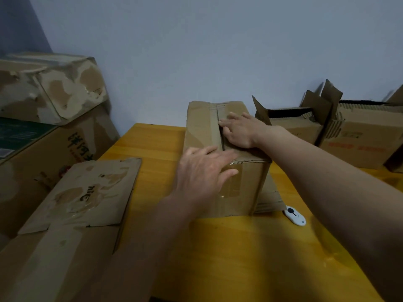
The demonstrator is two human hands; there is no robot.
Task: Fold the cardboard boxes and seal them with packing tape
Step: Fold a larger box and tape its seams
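Both grips lie flat and wide, left hand (205, 171) and right hand (238, 132) pressing the top flaps of the cardboard box (220, 158) beneath them on the counter (239, 253); light, bendy cardboard, probably best pinned beside the seam.

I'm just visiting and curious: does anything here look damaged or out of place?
Yes. The box stacked at far left has its surface torn away in pale patches, and the flattened cardboard near it is scarred likewise. A small white cutter lies half tucked under the box that both hands press shut.
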